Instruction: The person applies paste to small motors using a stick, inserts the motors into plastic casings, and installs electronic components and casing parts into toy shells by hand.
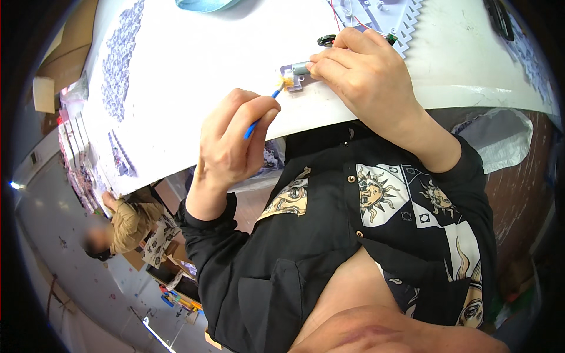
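My left hand [229, 138] is closed around a thin blue stick [251, 129]. The stick's tip reaches yellow paste-like matter on a small lilac plastic part [296, 86], where it seems to touch. A grey cylindrical motor [300, 68] sits against that part. My right hand [368, 73] pinches the motor's far end between thumb and fingers. Just beyond the right fingers lie a round black component [326, 40] and a small green circuit board [391, 39]. Red and white wires run to a lilac plastic housing [379, 16] with a toothed edge.
Many small lilac parts [122, 62] cover the white table's [188, 76] left side. A light blue bowl [207, 3] stands at the far edge. A whitish bag [506, 141] hangs below the table at right. Another person [136, 226] works at the lower left.
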`<state>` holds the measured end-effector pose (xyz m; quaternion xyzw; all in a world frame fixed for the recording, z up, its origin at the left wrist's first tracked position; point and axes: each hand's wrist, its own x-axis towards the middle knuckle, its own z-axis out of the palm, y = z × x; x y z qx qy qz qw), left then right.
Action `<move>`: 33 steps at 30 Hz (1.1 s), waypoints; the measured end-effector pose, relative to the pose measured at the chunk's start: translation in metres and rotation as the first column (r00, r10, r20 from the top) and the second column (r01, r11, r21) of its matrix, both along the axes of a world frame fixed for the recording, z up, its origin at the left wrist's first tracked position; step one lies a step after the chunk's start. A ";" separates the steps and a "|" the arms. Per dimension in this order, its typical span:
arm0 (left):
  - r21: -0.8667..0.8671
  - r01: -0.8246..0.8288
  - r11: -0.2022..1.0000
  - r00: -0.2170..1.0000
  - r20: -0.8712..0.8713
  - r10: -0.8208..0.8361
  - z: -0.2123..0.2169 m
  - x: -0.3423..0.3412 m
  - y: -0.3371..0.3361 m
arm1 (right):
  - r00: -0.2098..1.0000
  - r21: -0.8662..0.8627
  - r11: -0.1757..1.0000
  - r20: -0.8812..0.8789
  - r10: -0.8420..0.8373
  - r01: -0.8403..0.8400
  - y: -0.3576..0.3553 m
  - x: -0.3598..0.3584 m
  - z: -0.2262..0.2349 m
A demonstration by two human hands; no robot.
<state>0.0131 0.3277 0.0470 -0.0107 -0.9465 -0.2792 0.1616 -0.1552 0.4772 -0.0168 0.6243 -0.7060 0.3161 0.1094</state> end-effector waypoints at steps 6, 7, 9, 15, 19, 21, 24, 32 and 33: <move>0.115 -0.041 0.993 0.998 0.056 0.034 0.008 -0.008 0.000 | 1.000 0.002 1.000 -0.015 -0.018 0.018 0.000 -0.002 0.000; 0.134 -0.043 0.990 0.999 0.036 0.039 0.011 -0.007 -0.007 | 1.000 0.002 1.000 -0.018 -0.011 0.011 0.001 -0.003 -0.001; 0.038 -0.019 0.999 0.969 -0.245 0.028 0.009 -0.006 -0.035 | 1.000 0.002 1.000 -0.026 -0.012 0.012 0.001 -0.004 -0.003; 0.582 -0.181 0.793 0.807 -0.373 0.458 -0.013 -0.050 -0.114 | 0.998 -0.016 1.000 -0.061 0.003 -0.004 -0.002 0.003 -0.002; 0.662 -0.308 0.683 0.837 -0.153 0.526 -0.056 -0.060 -0.158 | 0.999 -0.008 1.000 -0.042 -0.008 0.008 -0.003 0.006 -0.001; 0.723 -0.430 0.540 0.822 0.066 0.566 -0.055 -0.062 -0.151 | 0.999 -0.009 1.000 -0.044 -0.012 0.011 -0.003 0.005 -0.001; 0.582 -0.612 0.536 0.753 0.222 0.619 -0.045 -0.042 -0.144 | 0.995 -0.043 0.999 -0.098 -0.019 0.015 0.001 0.003 0.000; 0.534 -0.694 0.483 0.598 0.055 0.800 -0.053 0.021 -0.049 | 0.984 -0.256 0.955 -0.057 -0.170 0.150 0.048 -0.044 0.029; 0.545 -0.681 0.490 0.605 0.040 0.795 -0.057 0.026 -0.038 | 0.977 -0.239 0.954 -0.070 -0.203 0.182 0.047 -0.061 0.029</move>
